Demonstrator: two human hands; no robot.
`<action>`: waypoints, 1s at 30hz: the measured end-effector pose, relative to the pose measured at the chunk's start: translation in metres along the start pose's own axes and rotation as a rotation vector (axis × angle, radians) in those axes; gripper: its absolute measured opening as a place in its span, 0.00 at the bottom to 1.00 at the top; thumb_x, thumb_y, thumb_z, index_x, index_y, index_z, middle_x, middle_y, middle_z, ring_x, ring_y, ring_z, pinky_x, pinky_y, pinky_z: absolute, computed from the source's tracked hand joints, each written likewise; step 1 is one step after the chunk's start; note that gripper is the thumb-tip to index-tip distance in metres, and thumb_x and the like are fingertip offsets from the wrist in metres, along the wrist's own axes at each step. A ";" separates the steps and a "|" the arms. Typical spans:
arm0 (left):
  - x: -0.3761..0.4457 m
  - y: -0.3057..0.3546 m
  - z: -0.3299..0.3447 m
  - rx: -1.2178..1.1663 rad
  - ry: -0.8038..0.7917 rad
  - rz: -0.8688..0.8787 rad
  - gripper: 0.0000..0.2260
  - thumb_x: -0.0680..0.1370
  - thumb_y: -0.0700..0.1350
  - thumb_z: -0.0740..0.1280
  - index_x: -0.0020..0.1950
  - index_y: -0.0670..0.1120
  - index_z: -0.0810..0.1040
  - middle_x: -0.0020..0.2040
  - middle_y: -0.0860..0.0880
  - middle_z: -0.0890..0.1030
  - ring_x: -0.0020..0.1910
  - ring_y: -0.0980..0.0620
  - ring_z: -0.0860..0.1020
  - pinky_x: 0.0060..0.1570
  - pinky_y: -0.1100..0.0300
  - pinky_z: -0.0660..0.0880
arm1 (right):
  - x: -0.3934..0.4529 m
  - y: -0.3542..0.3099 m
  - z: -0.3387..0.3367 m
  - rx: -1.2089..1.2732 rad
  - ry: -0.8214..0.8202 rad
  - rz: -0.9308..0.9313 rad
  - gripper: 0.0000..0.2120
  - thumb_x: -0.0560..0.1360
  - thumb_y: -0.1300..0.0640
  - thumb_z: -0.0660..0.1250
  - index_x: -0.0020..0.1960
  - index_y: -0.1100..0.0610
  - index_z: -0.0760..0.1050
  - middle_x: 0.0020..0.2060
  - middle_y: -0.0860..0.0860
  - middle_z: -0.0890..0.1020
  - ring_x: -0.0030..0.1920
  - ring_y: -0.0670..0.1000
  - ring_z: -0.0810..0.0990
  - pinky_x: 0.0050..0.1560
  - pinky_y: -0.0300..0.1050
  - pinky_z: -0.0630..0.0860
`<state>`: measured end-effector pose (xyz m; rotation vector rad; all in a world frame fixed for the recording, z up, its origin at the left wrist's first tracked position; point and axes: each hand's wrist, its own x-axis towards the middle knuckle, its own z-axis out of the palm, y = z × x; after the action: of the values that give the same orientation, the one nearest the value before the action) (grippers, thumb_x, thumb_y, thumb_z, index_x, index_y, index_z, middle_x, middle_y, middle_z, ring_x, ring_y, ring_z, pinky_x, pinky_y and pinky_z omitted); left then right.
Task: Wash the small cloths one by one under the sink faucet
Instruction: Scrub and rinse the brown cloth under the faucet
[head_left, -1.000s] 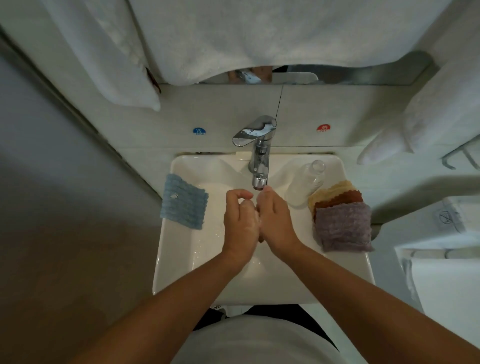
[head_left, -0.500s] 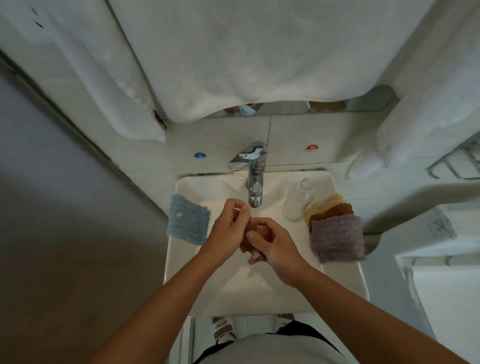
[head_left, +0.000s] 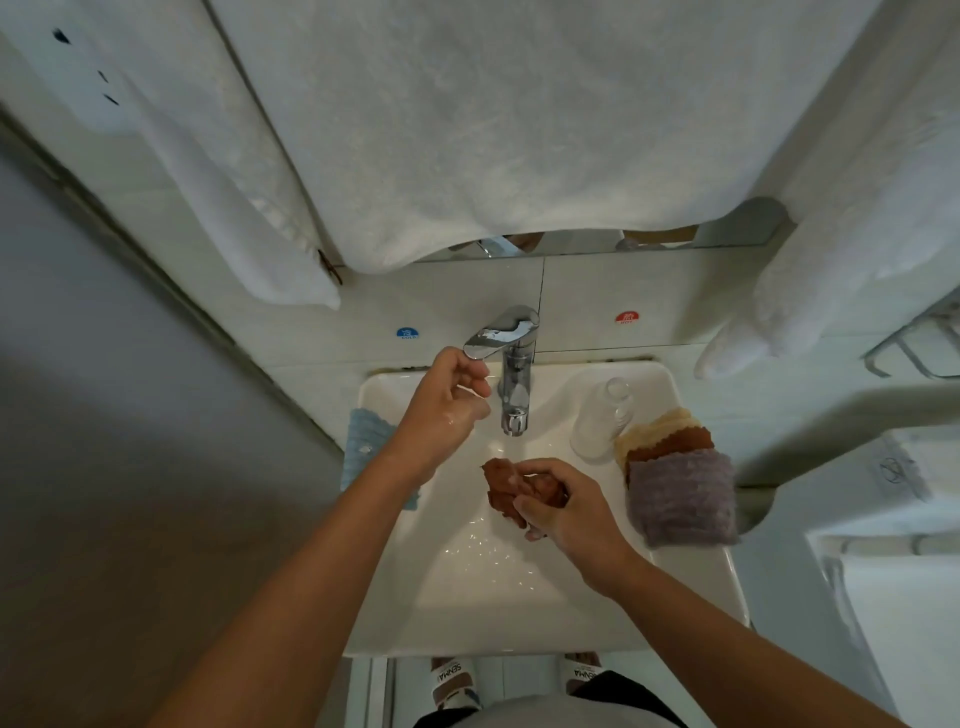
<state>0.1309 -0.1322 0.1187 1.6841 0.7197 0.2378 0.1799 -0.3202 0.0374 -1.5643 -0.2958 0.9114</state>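
A crumpled brown cloth (head_left: 511, 486) sits in the right hand (head_left: 569, 512), low over the basin of the white sink (head_left: 467, 597) and just below the spout of the chrome faucet (head_left: 514, 374). The right hand's fingers curl round the wet bundle and pinch it, with one corner poking out toward the left. The left hand (head_left: 447, 402) is raised beside the faucet, wet and glistening, its fingers loosely bent and holding nothing, their tips right under the end of the lever; whether they touch it cannot be told. On the sink's right rim lies a stack of folded cloths (head_left: 675, 480): a purple one on top, a brown one and a yellow one showing behind it. A clear bottle (head_left: 600, 418) lies just beside the stack. A blue cloth (head_left: 363, 441) hangs over the left rim, partly hidden by the left forearm. White towels (head_left: 493, 130) hang above.
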 end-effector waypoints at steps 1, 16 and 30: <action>0.000 0.001 0.000 -0.005 -0.003 0.008 0.15 0.75 0.29 0.66 0.56 0.45 0.74 0.48 0.49 0.79 0.43 0.53 0.75 0.44 0.58 0.73 | 0.001 0.001 0.000 0.001 -0.001 -0.001 0.17 0.74 0.70 0.73 0.55 0.51 0.83 0.47 0.57 0.85 0.45 0.61 0.85 0.41 0.52 0.84; -0.025 -0.044 0.023 0.062 0.005 -0.307 0.12 0.83 0.57 0.64 0.58 0.49 0.73 0.50 0.48 0.82 0.45 0.51 0.81 0.40 0.54 0.81 | 0.012 0.002 0.003 0.022 0.050 0.017 0.16 0.70 0.68 0.78 0.54 0.59 0.77 0.43 0.58 0.82 0.41 0.53 0.83 0.44 0.52 0.83; -0.037 -0.125 0.056 -0.180 0.255 -0.237 0.19 0.84 0.61 0.57 0.49 0.46 0.72 0.34 0.50 0.79 0.32 0.52 0.78 0.32 0.56 0.75 | 0.068 0.025 0.057 -0.428 0.112 -0.208 0.12 0.81 0.47 0.65 0.42 0.51 0.75 0.32 0.48 0.81 0.35 0.49 0.83 0.38 0.50 0.81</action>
<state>0.0906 -0.1891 -0.0046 1.3973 1.0493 0.3429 0.1775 -0.2409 -0.0088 -1.9257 -0.5913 0.6194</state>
